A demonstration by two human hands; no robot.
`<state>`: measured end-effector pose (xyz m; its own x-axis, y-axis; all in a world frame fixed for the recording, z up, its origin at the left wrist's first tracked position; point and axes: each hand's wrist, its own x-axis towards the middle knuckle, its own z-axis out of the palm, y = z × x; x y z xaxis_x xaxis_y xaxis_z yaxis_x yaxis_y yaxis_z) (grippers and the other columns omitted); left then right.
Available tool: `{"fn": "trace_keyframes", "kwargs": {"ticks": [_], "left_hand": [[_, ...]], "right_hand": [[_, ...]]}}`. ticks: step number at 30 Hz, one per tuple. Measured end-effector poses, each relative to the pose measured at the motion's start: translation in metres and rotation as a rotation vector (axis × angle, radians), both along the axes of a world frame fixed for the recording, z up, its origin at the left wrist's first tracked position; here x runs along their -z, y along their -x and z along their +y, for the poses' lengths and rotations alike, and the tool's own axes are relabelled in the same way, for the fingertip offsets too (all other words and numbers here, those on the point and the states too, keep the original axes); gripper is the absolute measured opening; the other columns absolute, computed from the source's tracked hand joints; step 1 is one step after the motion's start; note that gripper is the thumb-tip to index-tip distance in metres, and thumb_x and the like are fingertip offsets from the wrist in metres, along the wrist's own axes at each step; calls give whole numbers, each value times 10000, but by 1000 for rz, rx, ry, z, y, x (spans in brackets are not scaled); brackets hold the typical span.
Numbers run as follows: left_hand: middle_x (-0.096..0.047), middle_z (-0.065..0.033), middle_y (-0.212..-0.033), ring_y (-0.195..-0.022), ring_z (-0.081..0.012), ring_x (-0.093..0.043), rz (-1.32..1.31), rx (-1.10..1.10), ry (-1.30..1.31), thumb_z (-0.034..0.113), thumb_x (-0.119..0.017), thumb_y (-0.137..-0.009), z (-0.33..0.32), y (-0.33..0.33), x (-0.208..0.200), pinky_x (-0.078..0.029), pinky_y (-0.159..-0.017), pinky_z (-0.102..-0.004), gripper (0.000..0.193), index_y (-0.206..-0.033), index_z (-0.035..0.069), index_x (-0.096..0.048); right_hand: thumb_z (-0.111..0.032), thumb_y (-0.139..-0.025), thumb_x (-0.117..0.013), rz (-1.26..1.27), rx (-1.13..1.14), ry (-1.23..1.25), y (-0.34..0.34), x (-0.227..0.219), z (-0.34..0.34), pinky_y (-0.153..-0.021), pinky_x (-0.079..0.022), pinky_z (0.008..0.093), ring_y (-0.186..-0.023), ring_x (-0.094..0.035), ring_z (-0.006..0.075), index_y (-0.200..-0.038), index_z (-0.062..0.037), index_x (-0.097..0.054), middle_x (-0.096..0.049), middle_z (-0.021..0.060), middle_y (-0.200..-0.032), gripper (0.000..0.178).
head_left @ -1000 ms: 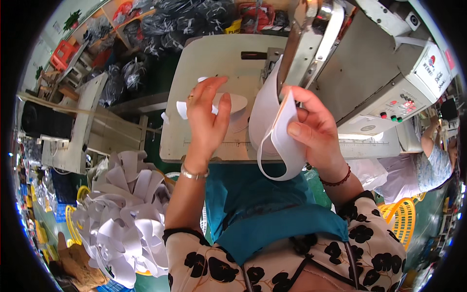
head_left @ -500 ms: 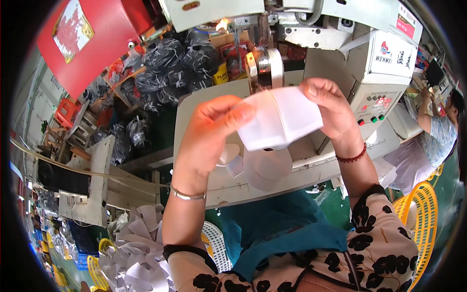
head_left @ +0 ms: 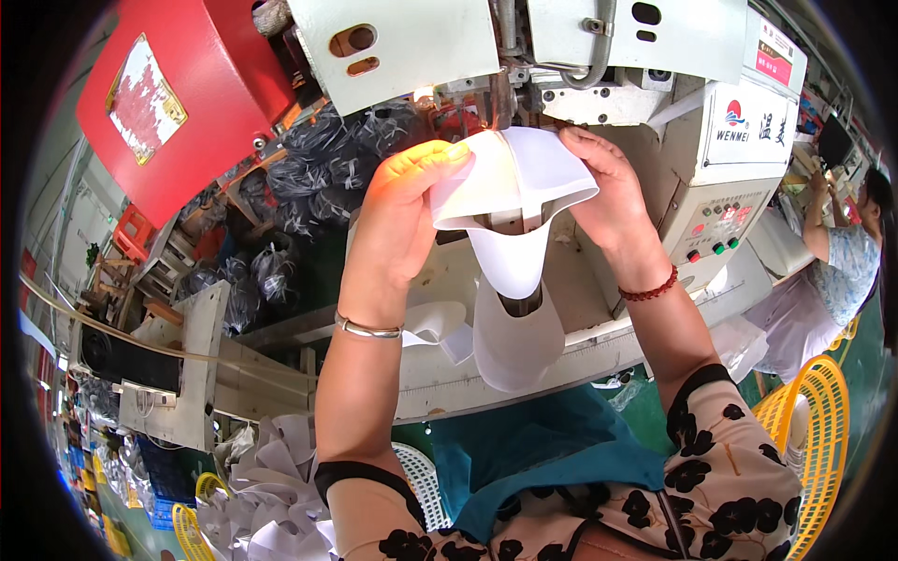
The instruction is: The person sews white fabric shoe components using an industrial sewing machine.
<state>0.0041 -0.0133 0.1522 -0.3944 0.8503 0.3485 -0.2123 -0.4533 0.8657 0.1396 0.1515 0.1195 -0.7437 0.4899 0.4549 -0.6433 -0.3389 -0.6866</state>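
Observation:
A white shoe upper (head_left: 472,187) is stretched between my two hands, with a seam down its middle and its wide opening facing me. My left hand (head_left: 388,220) pinches its left edge; a warm glow lights the fingers. Its right edge is pinched by my right hand (head_left: 613,201). The upper's far end meets the metal post under the sewing-type machine (head_left: 402,47), where the contact point is hidden. A rounded white tongue-shaped part (head_left: 510,262) hangs below the opening. Lower down, another pale rounded piece (head_left: 519,346) overhangs the worktable (head_left: 430,393).
At the right stands a control box (head_left: 711,234) with buttons and a lit display. A red cover (head_left: 178,103) juts in at upper left. White cut pieces (head_left: 271,496) are heaped at lower left, and a yellow basket (head_left: 823,430) stands lower right. A person (head_left: 823,262) sits at far right.
Both hands have moved up and away, carrying the shoe upper toward the machine post. The upper has tilted, so its opening now shows. The machine also sits lower in the picture.

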Motion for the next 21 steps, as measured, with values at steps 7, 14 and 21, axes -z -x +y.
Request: {"fn": "trace_keyframes", "kwargs": {"ticks": [7,14,21], "left_hand": [[-636,-56,-856,-784,-115,-589,-54,39,37,108,-555,-850,7,2,-2,-458,-732,-246,171,-921,-28,-631],[-629,-54,-855,-723,-102,-559,-107,53,22,174,-502,-900,11,4,0,-441,-656,-233,267,-1020,-43,-603],[-585,-27,-754,-591,-81,-476,-115,45,22,192,-478,-923,15,6,2,-390,-543,-206,273,-1008,-42,-586]], "right_hand": [[-187,-886,-516,4,-79,78,7,8,5,-863,-438,330,-914,-597,184,-994,-2,-614,-643,81,-971,235],[-210,-899,-502,-52,-83,124,11,12,2,-855,-426,325,-918,-583,174,-1013,-1,-595,-640,74,-966,255],[-220,-904,-492,-131,-39,213,5,-2,-14,-836,-412,315,-909,-572,164,-1067,-2,-567,-628,65,-970,283]]}}
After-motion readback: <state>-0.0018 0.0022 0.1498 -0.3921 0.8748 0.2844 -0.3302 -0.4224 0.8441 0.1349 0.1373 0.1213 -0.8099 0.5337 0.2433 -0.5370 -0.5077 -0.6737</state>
